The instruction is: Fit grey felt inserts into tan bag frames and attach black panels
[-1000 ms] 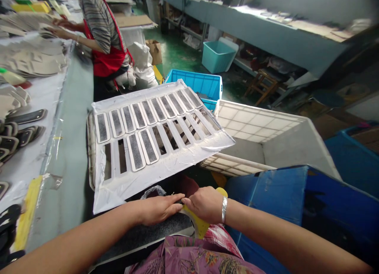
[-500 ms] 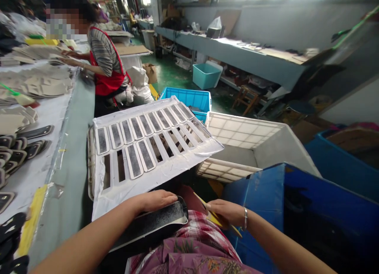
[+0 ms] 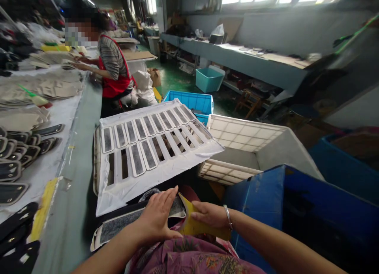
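On my lap lies a long dark grey speckled piece with a pale raised border [image 3: 118, 228]. My left hand [image 3: 156, 214] is over its right part, fingers stretched out and thumb spread, hiding some of it. My right hand [image 3: 209, 215] is closed on a thin yellow flat piece [image 3: 189, 222], gripping its right side. The yellow piece's left edge is close to the right end of the grey piece; whether they touch I cannot tell. Beyond my hands is a white slotted board [image 3: 160, 179] with rows of grey pale-edged strips [image 3: 138, 159] and several open slots.
A long worktable [image 3: 63, 179] runs along the left, with piles of dark pale-edged pieces [image 3: 26, 151]. A white crate [image 3: 237, 134] and a dark blue bin [image 3: 257, 203] stand at right. A co-worker in a red apron [image 3: 114, 76] works at the table ahead.
My left hand has turned, its thumb now spread away from the fingers. The yellow piece in my right hand has tilted to show its broad face. The view has shifted slightly left.
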Motion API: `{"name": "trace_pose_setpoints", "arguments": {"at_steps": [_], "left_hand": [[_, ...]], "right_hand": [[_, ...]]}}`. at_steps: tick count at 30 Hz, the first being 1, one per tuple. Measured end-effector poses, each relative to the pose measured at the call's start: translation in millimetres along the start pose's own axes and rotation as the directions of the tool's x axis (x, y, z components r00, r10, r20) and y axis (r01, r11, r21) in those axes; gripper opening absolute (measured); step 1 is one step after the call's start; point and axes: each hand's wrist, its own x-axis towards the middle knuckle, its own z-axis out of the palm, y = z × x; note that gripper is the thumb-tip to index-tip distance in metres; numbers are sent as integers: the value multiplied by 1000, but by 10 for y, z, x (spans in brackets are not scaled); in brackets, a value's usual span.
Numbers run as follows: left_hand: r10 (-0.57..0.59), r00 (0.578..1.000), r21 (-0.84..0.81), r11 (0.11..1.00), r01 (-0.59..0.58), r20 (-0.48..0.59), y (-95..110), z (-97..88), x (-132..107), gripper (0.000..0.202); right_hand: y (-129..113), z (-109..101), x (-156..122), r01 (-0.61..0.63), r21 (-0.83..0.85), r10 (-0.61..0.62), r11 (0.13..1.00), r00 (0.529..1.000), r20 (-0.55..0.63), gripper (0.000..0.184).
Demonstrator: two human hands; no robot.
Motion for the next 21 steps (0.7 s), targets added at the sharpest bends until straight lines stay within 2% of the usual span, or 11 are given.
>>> {"name": "trace_pose_setpoints", "arguments": {"at_steps": [4, 7, 9, 12, 16, 21], "left_hand": [[-28, 978, 93, 994, 48, -209, 12, 241, 63, 118], [-9, 955, 158, 986, 59, -296, 20, 329, 75, 105], [4, 951, 193, 980, 59, -310, 28, 334, 68, 95], [15, 949, 229, 971, 60, -315, 33, 316, 62, 84], [30, 942, 251, 966, 58, -334, 9, 311, 83, 82], [44, 937, 258, 965, 51, -347, -33, 325, 122, 82]], "right_hand": [[-75, -43, 50, -67, 14, 66, 998, 997, 38, 26], [-109, -95, 78, -137, 71, 124, 988, 978, 167, 26], [-123, -126, 105, -188, 127, 150, 974, 954, 259, 29], [-133, -167, 155, -226, 122, 186, 967, 944, 274, 29], [-169, -234, 225, -261, 75, 227, 963, 925, 304, 28], [-238, -315, 297, -300, 103, 244, 948, 898, 366, 28]]}}
